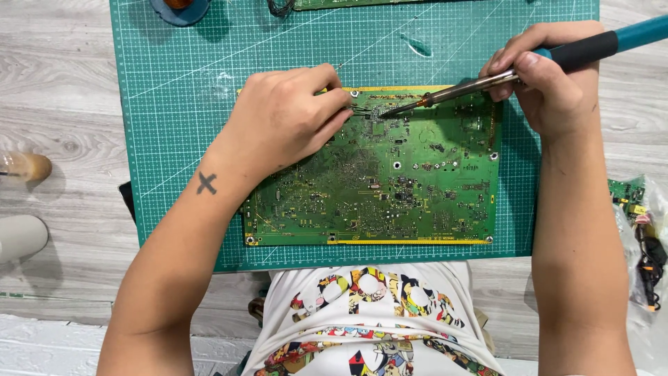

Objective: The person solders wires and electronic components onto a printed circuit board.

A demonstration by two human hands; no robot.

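A large green circuit board (390, 188) lies flat on a green cutting mat (181, 104). My left hand (289, 118) rests on the board's upper left part and pinches thin metal tweezers (360, 108) whose tips point right. My right hand (550, 76) grips a soldering iron (487, 80) with a teal and black handle. The iron's tip (385, 113) touches the board near its top edge, right beside the tweezer tips.
A blue round object (179, 10) sits at the mat's top left, and another board (348, 3) at the top edge. A clear bag of parts (643, 230) lies on the wooden table at the right. Two rounded objects (24, 167) sit at the left.
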